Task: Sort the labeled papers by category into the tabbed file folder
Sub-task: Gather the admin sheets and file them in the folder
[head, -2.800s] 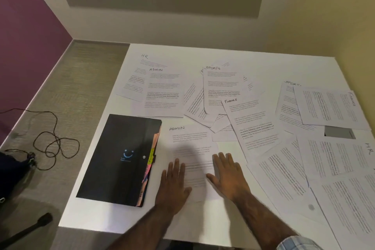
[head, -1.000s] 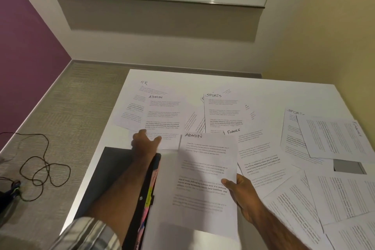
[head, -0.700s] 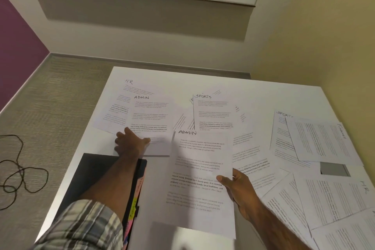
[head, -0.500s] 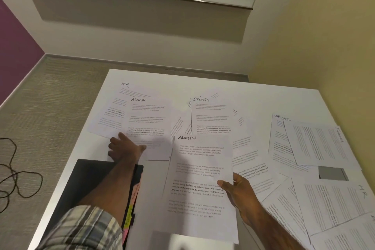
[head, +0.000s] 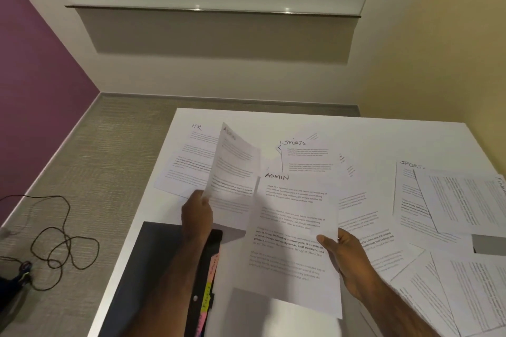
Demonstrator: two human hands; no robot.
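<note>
Both hands pinch floppy sheets: right hand [head: 347,257] grips the ADMIN page [head: 295,230], left hand [head: 197,213] lifts another sheet [head: 235,164]. Featherlight stuff, so I'd grab at the edges.

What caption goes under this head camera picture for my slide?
Each hand, left and right, lifts an ADMIN sheet beside the black folder.

We are seeing a white desk [head: 315,123] standing on grey carpet [head: 109,150] | a black cable [head: 54,243] lying coiled left of it | a purple wall [head: 35,71] running alongside
</note>
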